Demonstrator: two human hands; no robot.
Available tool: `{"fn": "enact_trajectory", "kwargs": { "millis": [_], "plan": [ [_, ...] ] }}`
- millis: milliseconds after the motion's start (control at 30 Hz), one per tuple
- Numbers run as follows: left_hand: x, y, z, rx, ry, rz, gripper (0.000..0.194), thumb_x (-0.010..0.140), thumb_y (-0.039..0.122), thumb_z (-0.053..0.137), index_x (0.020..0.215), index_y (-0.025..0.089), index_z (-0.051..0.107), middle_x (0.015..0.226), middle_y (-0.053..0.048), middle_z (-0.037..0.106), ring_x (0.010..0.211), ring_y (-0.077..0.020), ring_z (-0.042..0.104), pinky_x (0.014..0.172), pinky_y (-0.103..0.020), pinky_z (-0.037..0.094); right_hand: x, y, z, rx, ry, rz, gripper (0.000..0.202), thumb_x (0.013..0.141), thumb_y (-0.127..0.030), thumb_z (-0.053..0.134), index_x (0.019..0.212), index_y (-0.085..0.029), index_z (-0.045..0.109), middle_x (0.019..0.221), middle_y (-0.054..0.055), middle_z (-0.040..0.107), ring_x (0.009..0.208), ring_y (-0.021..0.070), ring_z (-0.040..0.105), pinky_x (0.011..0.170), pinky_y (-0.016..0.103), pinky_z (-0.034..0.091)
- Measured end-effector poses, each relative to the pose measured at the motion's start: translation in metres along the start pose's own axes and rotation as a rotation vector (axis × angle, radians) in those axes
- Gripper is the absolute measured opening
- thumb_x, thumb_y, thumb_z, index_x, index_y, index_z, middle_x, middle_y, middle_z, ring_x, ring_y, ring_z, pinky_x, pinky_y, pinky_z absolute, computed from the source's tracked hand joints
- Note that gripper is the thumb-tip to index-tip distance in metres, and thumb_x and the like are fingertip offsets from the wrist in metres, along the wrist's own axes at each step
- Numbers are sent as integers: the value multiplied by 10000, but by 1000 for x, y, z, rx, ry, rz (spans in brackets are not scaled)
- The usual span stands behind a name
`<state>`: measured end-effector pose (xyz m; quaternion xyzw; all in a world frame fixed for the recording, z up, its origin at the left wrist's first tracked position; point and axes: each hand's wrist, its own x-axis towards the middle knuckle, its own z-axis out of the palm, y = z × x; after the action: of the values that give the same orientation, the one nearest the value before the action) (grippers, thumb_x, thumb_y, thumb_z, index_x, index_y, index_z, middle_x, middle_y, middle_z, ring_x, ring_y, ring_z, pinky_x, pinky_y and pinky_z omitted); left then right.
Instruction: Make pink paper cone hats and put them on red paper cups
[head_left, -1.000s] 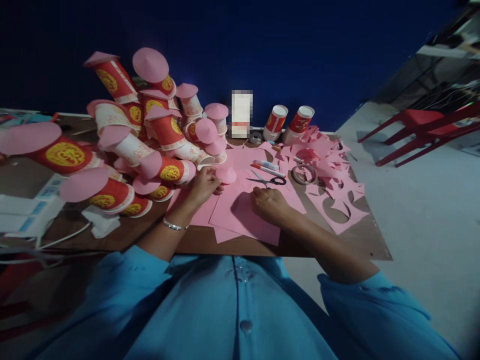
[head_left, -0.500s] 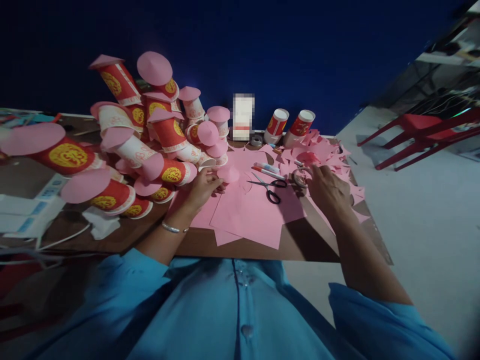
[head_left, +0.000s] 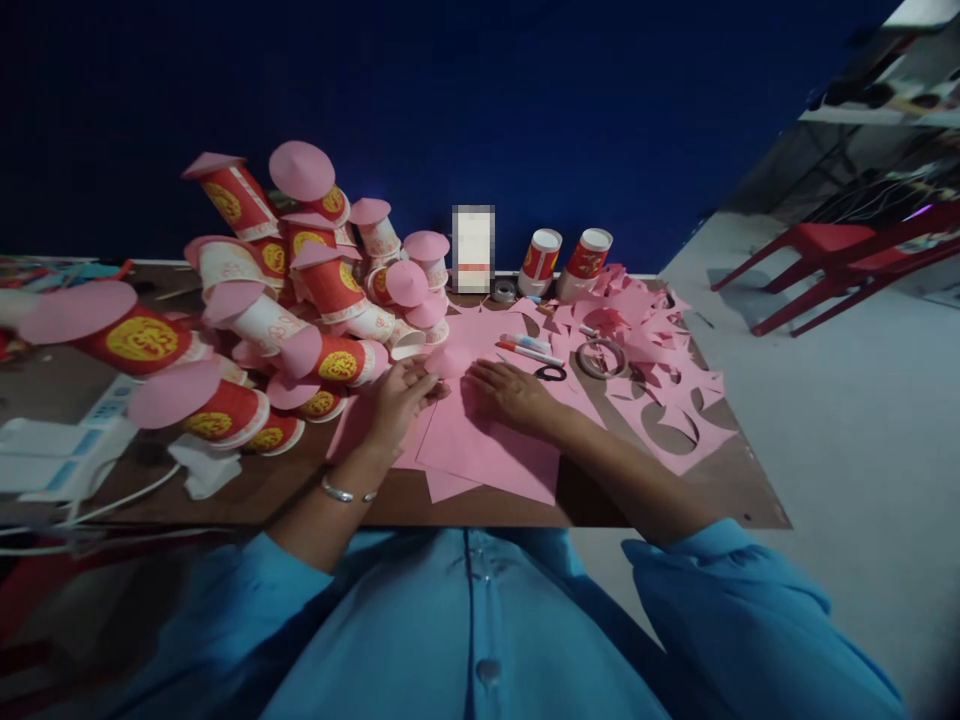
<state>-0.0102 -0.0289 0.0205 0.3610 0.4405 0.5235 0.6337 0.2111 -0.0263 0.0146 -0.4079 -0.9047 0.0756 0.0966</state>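
My left hand [head_left: 401,400] pinches the near-left edge of a small pink paper cone [head_left: 448,360]. On the cone's other side, my right hand [head_left: 516,392] lies over the pink paper, fingers stretched toward the cone and holding nothing visible. Beneath both hands are overlapping pink paper sheets [head_left: 487,470]. The scissors [head_left: 541,373] are partly hidden by my right hand, with a black handle loop showing. Markers [head_left: 531,350] rest just beyond them. A tape roll [head_left: 600,376] lies flat to the right.
Red and white paper cups with pink cone tops [head_left: 337,365] are heaped on the left. Two upright cup stacks [head_left: 541,262] stand at the back. Pink paper scraps [head_left: 645,330] cover the right side. A power strip [head_left: 82,450] with cables lies at far left; a red stool [head_left: 817,245] stands right.
My right hand has let go of the tape roll and moved left to beside the cone, now covering much of the scissors. My left hand stays at the cone's edge.
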Motion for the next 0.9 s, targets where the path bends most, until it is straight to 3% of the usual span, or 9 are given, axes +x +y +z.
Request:
{"fn": "enact_trajectory", "kwargs": {
  "millis": [100, 267, 400, 633, 900],
  "plan": [
    [-5, -9, -4, -5, 11, -33, 543, 661, 272, 902, 1073, 184, 559, 891, 24, 720, 751, -113, 714, 877, -347, 590, 5, 6, 4, -27, -1, -24, 379, 1026, -275, 609, 1362, -115, 681, 1473, 199, 648, 1434, 299, 564, 1224, 475, 423],
    [-4, -17, -7, 13, 8, -27, 552, 668, 276, 914, 1089, 174, 571, 921, -4, 735, 773, -130, 722, 874, -351, 591, -7, 27, -5, -82, 57, 94, 307, 1033, -212, 567, 1288, -118, 711, 1418, 159, 689, 1413, 314, 581, 1180, 458, 483],
    [0, -15, -6, 36, -21, -27, 543, 678, 288, 908, 1083, 176, 564, 863, 11, 722, 727, -127, 704, 833, -355, 599, -28, 38, 0, -86, 95, 101, 381, 1012, -235, 613, 1383, -157, 656, 1437, 147, 678, 1374, 308, 615, 1155, 478, 518],
    [17, -3, 1, 164, -26, -6, 552, 704, 293, 860, 1135, 190, 531, 810, 27, 730, 689, -136, 715, 727, -299, 572, -52, 35, 13, -109, 163, 116, 437, 1041, -223, 548, 1473, -164, 585, 1550, 130, 598, 1446, 307, 553, 1197, 499, 476],
    [37, -12, 17, 372, -54, 21, 371, 799, 147, 721, 1095, 191, 502, 733, 24, 724, 656, -163, 726, 721, -336, 604, -50, 28, 4, -108, 127, 137, 380, 1016, -199, 568, 1379, -117, 646, 1418, 164, 676, 1359, 330, 595, 1101, 495, 539]
  ]
}}
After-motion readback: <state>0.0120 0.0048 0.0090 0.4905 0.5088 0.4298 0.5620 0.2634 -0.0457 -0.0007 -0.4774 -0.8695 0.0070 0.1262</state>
